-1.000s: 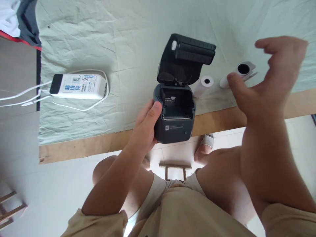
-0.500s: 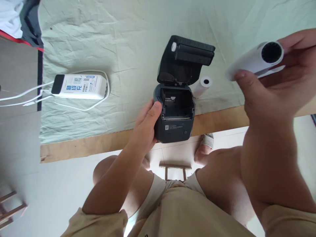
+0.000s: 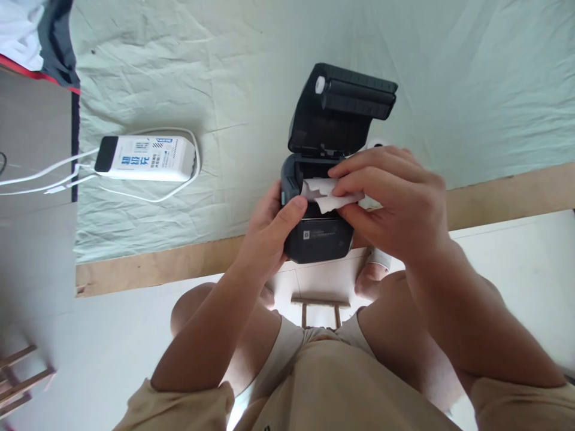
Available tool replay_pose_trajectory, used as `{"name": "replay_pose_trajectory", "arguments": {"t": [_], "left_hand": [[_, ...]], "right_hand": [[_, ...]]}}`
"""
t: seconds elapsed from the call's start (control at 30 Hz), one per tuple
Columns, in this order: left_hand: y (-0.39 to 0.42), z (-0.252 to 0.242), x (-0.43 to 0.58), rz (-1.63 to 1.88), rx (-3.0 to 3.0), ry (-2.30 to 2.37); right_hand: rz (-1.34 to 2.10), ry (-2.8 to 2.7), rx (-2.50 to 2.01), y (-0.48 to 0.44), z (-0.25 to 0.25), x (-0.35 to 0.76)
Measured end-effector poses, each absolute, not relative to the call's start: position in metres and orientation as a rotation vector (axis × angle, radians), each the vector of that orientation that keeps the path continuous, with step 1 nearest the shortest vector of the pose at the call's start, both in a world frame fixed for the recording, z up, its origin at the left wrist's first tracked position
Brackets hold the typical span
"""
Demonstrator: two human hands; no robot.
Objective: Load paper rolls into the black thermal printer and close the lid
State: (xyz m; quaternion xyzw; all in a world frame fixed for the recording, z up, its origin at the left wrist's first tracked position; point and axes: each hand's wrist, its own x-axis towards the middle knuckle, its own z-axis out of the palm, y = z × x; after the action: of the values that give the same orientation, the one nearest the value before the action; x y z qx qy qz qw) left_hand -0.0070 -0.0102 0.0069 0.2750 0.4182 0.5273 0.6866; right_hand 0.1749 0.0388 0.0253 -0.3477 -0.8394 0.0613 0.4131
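Note:
A dark portable label printer point(image 3: 318, 242) is held at the table's front edge, its lid point(image 3: 344, 108) swung up with a black roller inside. My left hand point(image 3: 276, 224) is closed around the printer's left side, thumb on the rim. In the printer's open bay lies a white paper roll point(image 3: 332, 194) with a torn loose end. My right hand point(image 3: 390, 194) grips the roll's right part, fingers covering much of it. Behind those fingers a second paper roll point(image 3: 375, 143) stands on the cloth, mostly hidden.
A pale green cloth point(image 3: 224, 72) covers the table, with bare wood point(image 3: 157, 269) along the front edge. At left lies a white power bank point(image 3: 150, 157) with white cables point(image 3: 45, 173). Folded clothing point(image 3: 40, 36) sits at the far left corner. A wooden stool point(image 3: 27, 383) stands on the floor.
My right hand has moved left and down from the far right, bringing the paper roll into the printer's open bay. My left hand still holds the printer, nearly in place.

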Motion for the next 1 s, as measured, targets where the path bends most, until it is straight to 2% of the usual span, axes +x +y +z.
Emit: {"name": "replay_pose_trajectory", "arguments": {"t": [0.6,0.83,1.0], "left_hand": [[-0.006,-0.008,-0.014,1.229,0.797,0.858],[-0.007,-0.009,-0.015,1.207,0.854,0.976],[-0.009,-0.010,-0.017,1.196,0.882,0.964]], "right_hand": [[0.263,-2.259,-0.612,0.030,0.023,0.179],[0.283,-2.063,-0.652,0.033,0.020,0.176],[0.335,-1.828,-0.916,0.036,0.017,0.180]]}}
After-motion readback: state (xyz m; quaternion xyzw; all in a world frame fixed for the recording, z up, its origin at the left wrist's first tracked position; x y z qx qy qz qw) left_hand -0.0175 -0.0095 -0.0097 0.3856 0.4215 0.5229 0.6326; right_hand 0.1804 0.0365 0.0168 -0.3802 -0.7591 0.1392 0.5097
